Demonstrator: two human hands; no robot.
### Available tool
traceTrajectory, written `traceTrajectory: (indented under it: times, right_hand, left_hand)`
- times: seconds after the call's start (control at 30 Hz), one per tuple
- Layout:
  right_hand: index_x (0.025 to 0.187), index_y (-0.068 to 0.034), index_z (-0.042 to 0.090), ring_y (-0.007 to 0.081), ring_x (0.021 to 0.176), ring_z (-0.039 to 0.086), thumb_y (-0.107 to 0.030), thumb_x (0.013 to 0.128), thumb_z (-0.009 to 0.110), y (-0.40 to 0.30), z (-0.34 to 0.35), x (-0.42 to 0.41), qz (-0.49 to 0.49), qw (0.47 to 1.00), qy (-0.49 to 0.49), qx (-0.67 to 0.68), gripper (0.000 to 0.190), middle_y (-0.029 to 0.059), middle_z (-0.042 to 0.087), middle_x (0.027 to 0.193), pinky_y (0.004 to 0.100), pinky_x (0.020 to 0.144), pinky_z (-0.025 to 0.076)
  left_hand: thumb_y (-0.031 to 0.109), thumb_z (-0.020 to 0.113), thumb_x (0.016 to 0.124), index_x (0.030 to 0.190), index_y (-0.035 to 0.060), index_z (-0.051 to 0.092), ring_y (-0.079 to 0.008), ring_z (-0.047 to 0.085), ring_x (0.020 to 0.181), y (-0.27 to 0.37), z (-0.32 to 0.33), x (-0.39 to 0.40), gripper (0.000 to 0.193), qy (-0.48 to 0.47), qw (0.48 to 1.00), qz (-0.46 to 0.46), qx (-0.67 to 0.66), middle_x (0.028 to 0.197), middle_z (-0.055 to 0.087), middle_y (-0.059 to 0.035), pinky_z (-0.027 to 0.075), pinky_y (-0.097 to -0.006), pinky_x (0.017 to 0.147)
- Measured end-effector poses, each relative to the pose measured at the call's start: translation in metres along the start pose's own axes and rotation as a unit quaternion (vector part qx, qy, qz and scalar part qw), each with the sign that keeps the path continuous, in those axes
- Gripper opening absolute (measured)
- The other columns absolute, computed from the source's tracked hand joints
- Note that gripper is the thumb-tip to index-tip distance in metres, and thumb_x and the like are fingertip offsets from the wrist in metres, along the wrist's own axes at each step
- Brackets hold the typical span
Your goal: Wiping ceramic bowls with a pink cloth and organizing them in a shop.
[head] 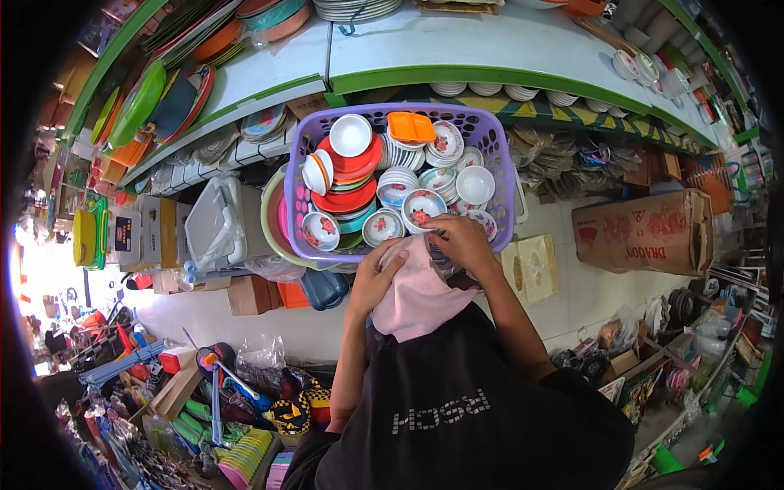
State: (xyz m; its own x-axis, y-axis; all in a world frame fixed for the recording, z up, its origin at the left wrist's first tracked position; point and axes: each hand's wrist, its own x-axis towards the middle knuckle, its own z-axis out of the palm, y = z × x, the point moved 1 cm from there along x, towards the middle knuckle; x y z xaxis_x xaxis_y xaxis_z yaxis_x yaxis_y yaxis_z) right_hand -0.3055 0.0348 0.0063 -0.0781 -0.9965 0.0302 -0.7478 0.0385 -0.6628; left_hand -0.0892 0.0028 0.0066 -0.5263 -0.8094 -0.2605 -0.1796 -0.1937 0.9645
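Note:
A purple plastic basket (398,109) full of small bowls and dishes stands in front of me. Against my body, a pale pink cloth (410,294) hangs from my left hand (375,275), whose fingers grip its left side. At the cloth's upper right edge is my right hand (462,240), fingers bent near a flower-patterned bowl (424,208); whether they pinch the cloth or something under it cannot be told. Red plates (349,160), a white bowl (350,135), stacks of patterned bowls (438,179) and an orange divided dish (410,127) lie in the basket.
Green-edged white shelves (490,46) with plates and bowls run behind the basket. A pale green tub (275,239) sits partly beneath it. Lidded grey containers (217,214) stand left, a cardboard box (640,233) lies right on the tiled floor, and mixed household goods crowd both lower sides.

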Motion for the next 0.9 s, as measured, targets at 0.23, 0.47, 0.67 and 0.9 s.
traceTrajectory:
  times: [0.23,0.47,0.67,0.9]
  right_hand:
    - [0.107,-0.011,0.075,0.0296,0.082,0.071,-0.013,0.080,0.069,0.012,-0.019,0.018,-0.024,0.994,-0.083,0.071,0.028,0.0142,0.073,0.096,0.0372,0.076,0.054]
    - [0.105,-0.007,0.075,0.0255,0.071,0.070,-0.011,0.082,0.068,0.016,-0.026,0.033,0.026,0.990,-0.104,0.090,0.025,0.0164,0.072,0.083,0.0329,0.069,0.054]
    - [0.115,-0.012,0.072,0.0299,0.079,0.070,-0.021,0.089,0.066,0.015,-0.031,0.068,0.104,0.979,0.120,0.125,0.028,0.0143,0.071,0.108,0.0375,0.073,0.053]
    - [0.124,-0.014,0.068,0.0329,0.103,0.067,-0.024,0.088,0.067,0.062,-0.004,0.116,0.131,0.986,0.097,-0.029,0.038,0.0109,0.067,0.123,0.0421,0.088,0.053]
  left_hand:
    - [0.026,0.064,0.098,0.127,0.0051,0.063,-0.0045,0.047,0.068,0.003,0.005,0.014,0.036,-0.001,1.000,-0.003,0.004,0.092,0.064,-0.0017,0.040,-0.0217,0.060]
    - [0.023,0.061,0.099,0.131,0.0044,0.061,-0.0067,0.052,0.083,0.024,0.002,0.036,0.037,-0.061,0.998,0.005,0.027,0.102,0.065,-0.0022,0.043,-0.0231,0.072]
    - [0.023,0.060,0.100,0.130,0.0005,0.060,-0.0151,0.054,0.118,0.034,-0.009,0.059,0.038,-0.086,0.996,0.026,0.007,0.124,0.063,-0.0083,0.039,-0.0291,0.104]
    - [0.025,0.061,0.100,0.126,0.0004,0.061,-0.0133,0.057,0.110,0.036,-0.026,0.081,0.036,-0.087,0.996,0.009,-0.002,0.118,0.065,-0.0078,0.042,-0.0277,0.097]
